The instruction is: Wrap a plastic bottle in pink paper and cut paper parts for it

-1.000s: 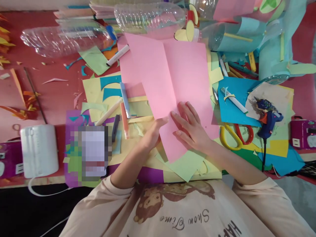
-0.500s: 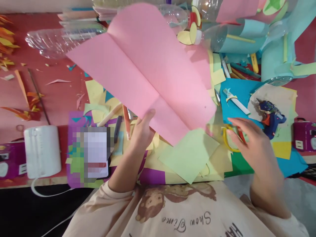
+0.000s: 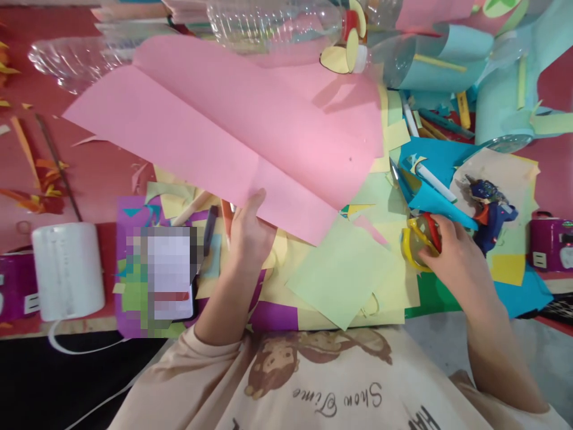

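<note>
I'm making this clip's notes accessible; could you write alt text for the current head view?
A person's left hand holds a creased pink paper sheet while the right hand grasps scissors with red and yellow handles. Paper scraps, clear plastic bottles and a blue glue gun surround them on a red table.

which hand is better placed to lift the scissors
Probably the right hand: it is right at the scissors, while the left hand grips the pink paper, farther from them.

Red tabletop (image 3: 110, 170), pale front edge (image 3: 111, 318). Grey floor (image 3: 535, 349) lower right; black area (image 3: 27, 382) lower left.
</note>
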Action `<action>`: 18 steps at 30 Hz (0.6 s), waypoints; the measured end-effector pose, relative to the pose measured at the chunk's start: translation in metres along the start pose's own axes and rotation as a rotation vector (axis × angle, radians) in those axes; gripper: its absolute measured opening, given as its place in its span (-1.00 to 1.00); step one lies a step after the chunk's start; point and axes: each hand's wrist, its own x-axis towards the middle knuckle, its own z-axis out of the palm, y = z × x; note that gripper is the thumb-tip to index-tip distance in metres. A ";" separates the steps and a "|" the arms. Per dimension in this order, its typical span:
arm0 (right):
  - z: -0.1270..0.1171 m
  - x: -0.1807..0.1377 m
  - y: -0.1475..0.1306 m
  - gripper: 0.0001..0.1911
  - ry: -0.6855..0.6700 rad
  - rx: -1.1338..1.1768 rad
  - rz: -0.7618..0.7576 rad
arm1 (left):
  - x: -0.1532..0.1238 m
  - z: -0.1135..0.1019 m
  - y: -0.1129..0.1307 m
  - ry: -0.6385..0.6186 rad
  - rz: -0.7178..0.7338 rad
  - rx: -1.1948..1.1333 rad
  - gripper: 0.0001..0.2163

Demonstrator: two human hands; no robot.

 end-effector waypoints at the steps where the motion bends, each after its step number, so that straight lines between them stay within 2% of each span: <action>1: 0.000 0.002 -0.001 -0.36 -0.007 -0.001 0.006 | 0.000 0.000 0.000 0.007 -0.005 -0.012 -0.59; 4: 0.002 0.008 -0.003 -0.34 -0.021 -0.011 0.027 | 0.000 0.000 0.001 0.002 0.000 -0.011 -0.72; 10: -0.003 0.011 -0.003 -0.49 0.014 0.096 0.038 | 0.001 0.000 0.001 -0.017 0.069 -0.018 -0.73; 12: -0.014 0.006 0.000 -0.50 -0.046 0.208 0.078 | 0.001 -0.001 0.002 -0.008 0.057 -0.030 -0.74; 15: -0.034 -0.006 0.003 -0.56 -0.238 0.624 0.147 | 0.002 -0.005 0.002 -0.025 0.048 -0.027 -0.81; 17: -0.045 -0.015 -0.001 -0.67 -0.380 0.845 0.055 | 0.002 -0.007 0.002 -0.048 0.049 -0.009 -0.86; 18: -0.050 -0.018 -0.006 -0.74 -0.398 0.846 -0.032 | 0.002 -0.007 0.002 -0.054 0.050 -0.002 -0.86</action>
